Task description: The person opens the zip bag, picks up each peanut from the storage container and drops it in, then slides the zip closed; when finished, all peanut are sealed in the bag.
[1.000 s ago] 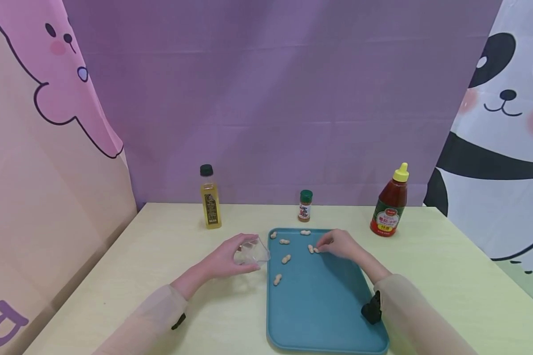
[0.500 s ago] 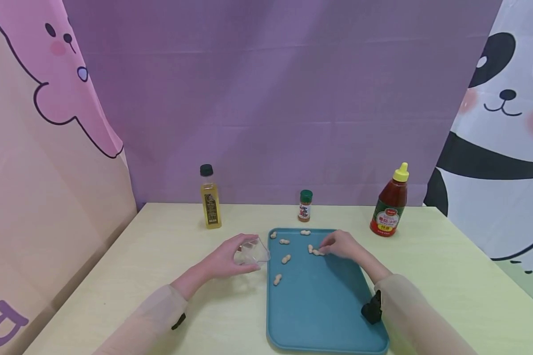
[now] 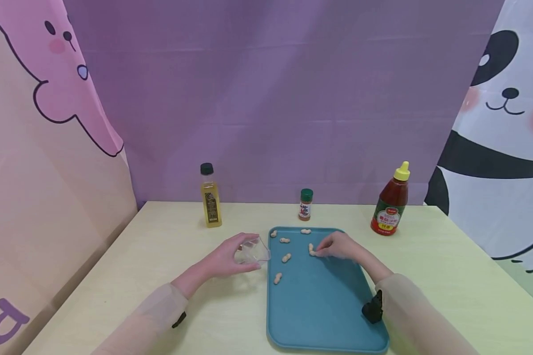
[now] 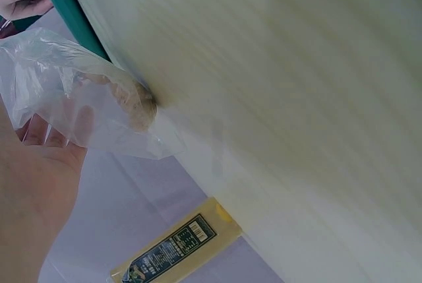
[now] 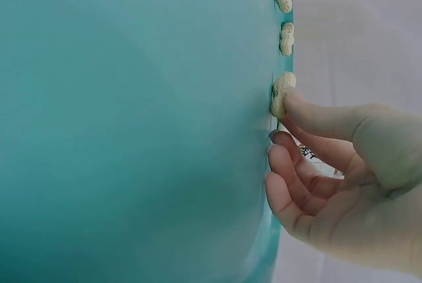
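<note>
In the head view my left hand point(image 3: 228, 255) grips a clear plastic bag point(image 3: 254, 250) beside the tray's left edge. Through the bag point(image 4: 66, 82) in the left wrist view, something tan shows at its lower end. My right hand point(image 3: 339, 245) is low over the far part of the blue tray point(image 3: 320, 305), its thumb and fingertips at a peanut point(image 3: 311, 249). In the right wrist view the thumb presses one end of that peanut point(image 5: 283, 95), and the other fingers are bent beneath. Several more peanuts, such as one peanut point(image 3: 286, 258), lie along the tray's left and far sides.
Behind the tray stand an oil bottle point(image 3: 210, 204) at left, a small green-capped spice jar point(image 3: 305, 204) in the middle and a ketchup bottle point(image 3: 388, 207) at right. The pale table point(image 3: 195, 315) ends at a purple curtain point(image 3: 266, 98).
Near my right fingertips two peanuts showed before; now one shows plainly, and the fingers have shifted slightly left and down. My left hand and the bag stay in place.
</note>
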{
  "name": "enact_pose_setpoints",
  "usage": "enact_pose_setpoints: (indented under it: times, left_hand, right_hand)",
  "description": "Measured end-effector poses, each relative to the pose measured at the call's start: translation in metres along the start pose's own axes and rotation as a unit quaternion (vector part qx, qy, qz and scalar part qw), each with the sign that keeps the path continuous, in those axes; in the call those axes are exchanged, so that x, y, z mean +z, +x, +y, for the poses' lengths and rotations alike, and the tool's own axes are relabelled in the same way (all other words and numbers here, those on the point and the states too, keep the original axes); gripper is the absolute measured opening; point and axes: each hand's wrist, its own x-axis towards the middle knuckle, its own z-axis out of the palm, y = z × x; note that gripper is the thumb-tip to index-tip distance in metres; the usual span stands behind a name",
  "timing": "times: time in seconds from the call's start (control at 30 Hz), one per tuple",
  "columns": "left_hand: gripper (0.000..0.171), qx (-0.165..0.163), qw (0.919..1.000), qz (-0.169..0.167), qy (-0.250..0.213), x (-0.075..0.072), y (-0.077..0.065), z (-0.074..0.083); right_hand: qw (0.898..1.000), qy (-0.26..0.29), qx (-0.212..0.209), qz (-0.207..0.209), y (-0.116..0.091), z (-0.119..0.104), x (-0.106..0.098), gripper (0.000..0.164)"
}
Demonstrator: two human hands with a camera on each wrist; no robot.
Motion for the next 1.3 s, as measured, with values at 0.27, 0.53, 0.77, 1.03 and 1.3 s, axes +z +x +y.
enact_pose_setpoints:
  times: [0.27, 0.53, 0.77, 1.03, 1.3]
  left_hand:
    - [0.074, 0.000, 1.0000, 0.001, 0.002, 0.001, 0.000, -0.001]
    - [0.073, -0.004, 1.0000, 0.004, 0.000, 0.000, 0.000, -0.001]
    - [0.073, 0.001, 1.0000, 0.006, -0.004, 0.000, 0.000, -0.002]
    - [0.076, -0.004, 1.0000, 0.003, -0.001, 0.000, 0.000, -0.001]
    - [0.073, -0.014, 0.9999, 0.003, -0.004, -0.002, 0.000, 0.002]
  right_hand:
    - [1.000, 0.016, -0.017, 0.001, -0.002, -0.004, 0.002, 0.016]
    - [0.997, 0.049, -0.044, 0.029, -0.002, -0.019, 0.003, 0.021]
    - [0.991, 0.059, -0.107, 0.062, -0.002, -0.046, 0.008, 0.019]
    - [0.983, 0.111, -0.132, 0.068, -0.001, -0.076, 0.024, 0.021]
    - [0.976, 0.119, -0.172, 0.052, 0.001, -0.095, 0.032, 0.019]
